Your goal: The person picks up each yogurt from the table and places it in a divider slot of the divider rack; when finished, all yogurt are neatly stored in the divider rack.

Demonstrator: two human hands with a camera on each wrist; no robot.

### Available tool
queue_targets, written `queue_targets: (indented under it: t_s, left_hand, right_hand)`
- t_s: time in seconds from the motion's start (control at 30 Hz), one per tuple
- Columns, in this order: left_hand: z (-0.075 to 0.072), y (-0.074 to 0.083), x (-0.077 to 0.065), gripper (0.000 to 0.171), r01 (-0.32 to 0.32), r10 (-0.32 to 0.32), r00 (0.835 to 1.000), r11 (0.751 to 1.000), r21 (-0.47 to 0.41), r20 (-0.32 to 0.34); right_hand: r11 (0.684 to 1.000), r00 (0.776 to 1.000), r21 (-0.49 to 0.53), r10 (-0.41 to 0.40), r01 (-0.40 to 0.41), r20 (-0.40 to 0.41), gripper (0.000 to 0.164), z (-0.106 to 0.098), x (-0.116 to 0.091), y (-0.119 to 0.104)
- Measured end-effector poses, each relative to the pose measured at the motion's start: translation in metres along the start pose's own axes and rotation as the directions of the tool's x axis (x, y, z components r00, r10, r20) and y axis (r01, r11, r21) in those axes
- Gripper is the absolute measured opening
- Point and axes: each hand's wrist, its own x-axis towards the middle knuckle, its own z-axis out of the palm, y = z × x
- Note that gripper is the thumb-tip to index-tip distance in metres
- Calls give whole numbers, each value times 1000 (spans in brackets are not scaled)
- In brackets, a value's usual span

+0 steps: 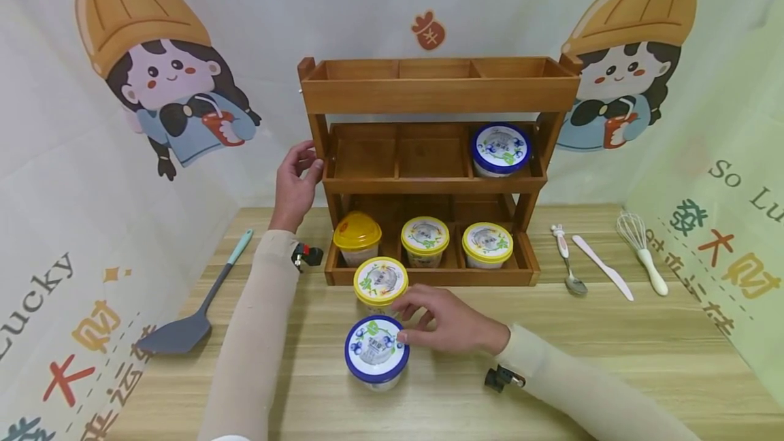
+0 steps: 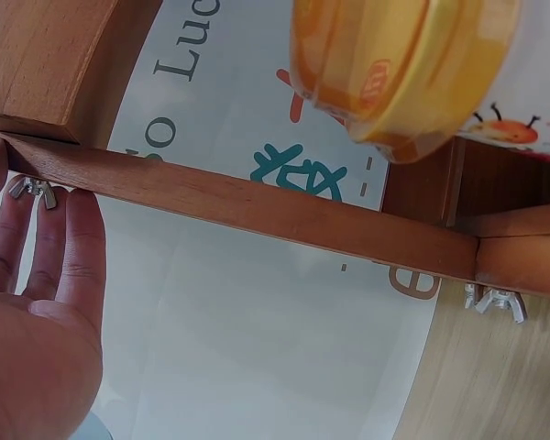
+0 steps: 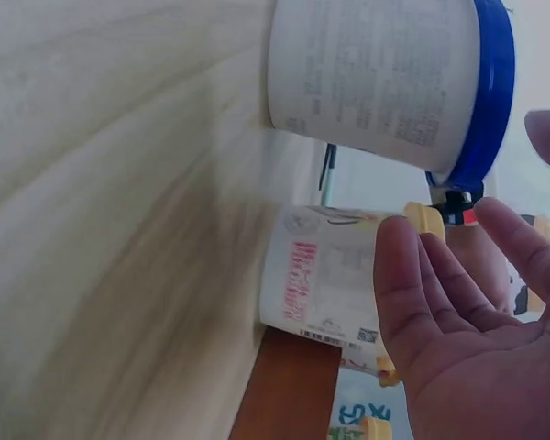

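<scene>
My left hand [image 1: 297, 186] holds the left side of a brown three-tier wooden rack [image 1: 437, 96]. In the left wrist view, its thumb and fingers [image 2: 82, 243] lie on opposite sides of a post. My right hand [image 1: 456, 322] is beside two lidded tubs in front of the rack, its fingers loosely bent with nothing between them. The nearer is a blue-lidded tub [image 1: 376, 352]; just behind it stands a yellow-lidded tub [image 1: 380, 278]. In the right wrist view, a gap shows between the fingers [image 3: 399, 275] and the blue-lidded tub [image 3: 376, 82].
The bottom tier holds a dome-lidded yellow tub [image 1: 357, 237] and two flat yellow-lidded tubs [image 1: 425, 237]. Another blue-lidded tub [image 1: 501, 148] sits in the middle tier's right compartment. A spatula [image 1: 190, 325] lies left; a spoon [image 1: 566, 260], pink knife [image 1: 603, 267] and whisk [image 1: 643, 250] lie right.
</scene>
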Motion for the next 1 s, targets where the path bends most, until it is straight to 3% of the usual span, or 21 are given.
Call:
queue_targets:
  t_s: [0.3,0.47,0.6,0.83,1.0]
  left_hand:
    - [1,2,-1,43,11,-11,1000,1000,0,-3]
    - [1,4,-1,44,12,-12,1000,1000,-5,-4]
    - [0,2,-1,42,5,-5,1000,1000,-5,-9]
    - [0,0,-2,41,-3,3,1000,1000,2,-6]
    - [0,0,0,41,-3,3,1000,1000,-3,-4]
  right_hand:
    - [995,992,97,1,-14,125,60,12,2,4]
    - [991,991,130,-39,22,129,71,14,2,5]
    - [988,988,145,-74,54,136,67,16,0,6]
    - [991,991,135,-25,7,128,63,17,-2,4]
    - [993,995,110,-48,38,86,63,12,-2,0]
